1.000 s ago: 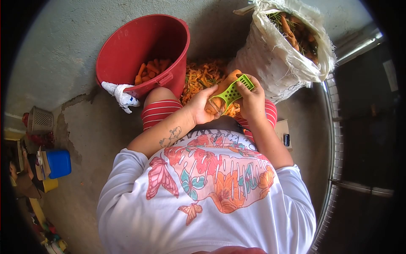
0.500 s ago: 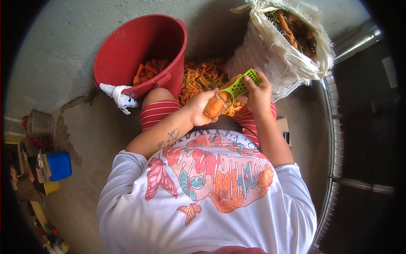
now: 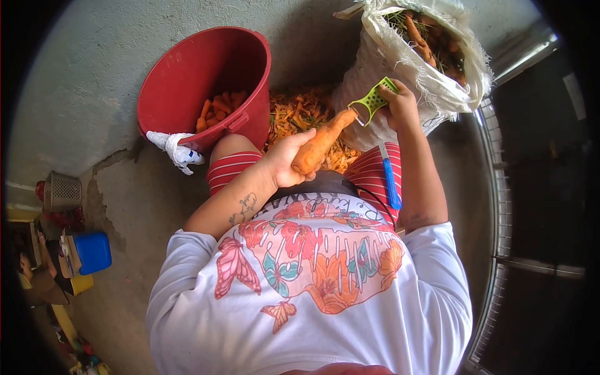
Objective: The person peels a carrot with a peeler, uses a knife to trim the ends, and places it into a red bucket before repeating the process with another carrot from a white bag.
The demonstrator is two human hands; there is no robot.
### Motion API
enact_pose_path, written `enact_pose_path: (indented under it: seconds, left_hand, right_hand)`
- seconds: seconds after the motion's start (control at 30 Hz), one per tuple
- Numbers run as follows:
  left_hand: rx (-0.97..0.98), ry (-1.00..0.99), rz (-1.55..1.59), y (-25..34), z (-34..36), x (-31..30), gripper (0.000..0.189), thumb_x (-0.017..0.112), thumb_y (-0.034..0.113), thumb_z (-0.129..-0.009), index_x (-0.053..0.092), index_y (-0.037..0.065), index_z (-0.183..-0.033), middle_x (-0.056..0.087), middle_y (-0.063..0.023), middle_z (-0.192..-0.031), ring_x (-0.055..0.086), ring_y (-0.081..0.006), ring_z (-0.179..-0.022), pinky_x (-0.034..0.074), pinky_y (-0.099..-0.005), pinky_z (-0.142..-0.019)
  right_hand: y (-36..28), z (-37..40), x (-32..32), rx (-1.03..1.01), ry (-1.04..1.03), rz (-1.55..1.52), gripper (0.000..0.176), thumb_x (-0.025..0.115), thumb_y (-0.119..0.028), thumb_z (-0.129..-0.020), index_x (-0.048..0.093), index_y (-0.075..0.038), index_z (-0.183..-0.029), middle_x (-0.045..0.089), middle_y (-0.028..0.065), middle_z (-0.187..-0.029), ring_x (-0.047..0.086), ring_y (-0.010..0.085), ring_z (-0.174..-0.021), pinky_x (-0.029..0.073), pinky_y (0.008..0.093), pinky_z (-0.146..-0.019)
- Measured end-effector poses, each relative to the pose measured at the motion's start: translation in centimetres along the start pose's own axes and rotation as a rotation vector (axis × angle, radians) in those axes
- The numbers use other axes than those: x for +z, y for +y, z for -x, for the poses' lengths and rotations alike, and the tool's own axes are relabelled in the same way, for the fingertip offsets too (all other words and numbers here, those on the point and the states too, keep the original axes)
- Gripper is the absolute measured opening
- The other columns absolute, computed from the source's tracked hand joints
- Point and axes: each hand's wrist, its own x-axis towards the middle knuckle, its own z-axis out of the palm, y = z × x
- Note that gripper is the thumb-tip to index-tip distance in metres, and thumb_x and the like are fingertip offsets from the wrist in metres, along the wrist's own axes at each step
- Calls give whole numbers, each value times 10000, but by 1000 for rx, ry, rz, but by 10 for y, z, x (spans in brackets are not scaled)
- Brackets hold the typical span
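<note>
My left hand [image 3: 287, 160] is wrapped round the thick end of a carrot [image 3: 322, 142], whose thin end points up and to the right. A green peeler [image 3: 374, 101] with holes in its body is held in my right hand [image 3: 400, 103], its blade end at the carrot's thin tip. Below the hands, orange peelings [image 3: 300, 115] lie in a heap between my knees. A blue-handled knife [image 3: 390, 178] rests on my right thigh, on the red striped shorts.
A red bucket [image 3: 181, 75] with carrots inside stands at the upper left, a white cloth [image 3: 172, 149] on its rim. At the upper right is a white sack [image 3: 375, 62] of carrots. A blue container [image 3: 92, 252] and another person [image 3: 40, 275] appear at the far left.
My right hand and the peeler have moved up and right, to the carrot's tip. More of the carrot shows. The blue-handled knife on my thigh has come into sight.
</note>
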Motion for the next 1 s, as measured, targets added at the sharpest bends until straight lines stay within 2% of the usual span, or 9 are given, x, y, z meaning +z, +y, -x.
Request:
enact_pose_path:
  seconds: [0.07,0.17,0.3,0.37,0.43,0.53,0.63,0.77,1.0]
  left_hand:
    - [32,-24,9,4,1,-7,398,464,462,-920,544,102,-1070,580,-71,-806,534,-150,-654,408,-275,-554]
    - [131,52,-2,14,1,-11,386,471,470,-916,559,117,-1045,585,-52,-802,536,-145,-661,408,-276,-566]
    - [246,142,35,11,-11,-8,376,494,482,-907,579,133,-1017,604,-17,-818,547,-152,-671,415,-283,-572]
    - [283,59,-5,8,-12,-1,375,499,485,-908,589,142,-1029,620,-5,-837,569,-171,-696,428,-291,-595]
    - [270,114,80,7,-10,7,401,481,480,-918,579,119,-1062,616,-37,-876,583,-189,-759,446,-301,-640]
    - [205,98,90,6,-12,-12,409,464,464,-931,566,96,-1077,605,-70,-932,581,-199,-813,458,-312,-683]
    - [234,74,91,4,-10,-12,403,457,437,-939,548,78,-1099,594,-85,-964,569,-195,-831,463,-320,-706]
    - [233,8,167,8,-12,-13,356,438,389,-951,534,99,-1135,600,-70,-969,562,-180,-843,458,-321,-711]
    - [255,20,169,5,-10,-1,360,373,379,-969,526,117,-1164,607,-54,-1034,569,-169,-888,462,-296,-689]
  right_hand:
    - [1,-15,-9,-88,123,259,232,579,-31,-875,550,28,-1097,630,103,-872,646,190,-723,567,320,-597]
    - [-9,-14,-19,0,171,-91,211,547,-30,-891,527,19,-1095,624,119,-926,644,200,-760,576,353,-646]
    - [-9,60,36,344,-615,-746,261,578,-231,-897,521,-70,-1095,581,225,-1085,581,418,-1002,499,531,-815]
    - [7,96,68,397,-806,-784,231,576,-180,-897,532,-86,-1103,583,198,-1089,581,389,-1035,498,508,-833]
    - [27,83,65,378,-645,-635,264,584,-176,-883,515,-101,-1127,573,166,-1105,572,405,-1040,452,574,-905]
    - [1,48,58,88,-60,-720,103,493,-102,-937,455,-72,-1028,566,95,-931,611,244,-839,534,416,-816]
    - [-7,34,30,-143,121,-743,91,491,-108,-946,463,-69,-1023,579,81,-921,621,213,-827,563,385,-729]
    - [-13,73,51,16,-183,-577,101,536,-102,-922,509,-58,-1008,616,63,-880,645,187,-763,570,319,-585]
    - [5,103,79,-34,-248,-171,154,607,-93,-882,562,2,-994,624,48,-820,627,120,-678,546,246,-515]
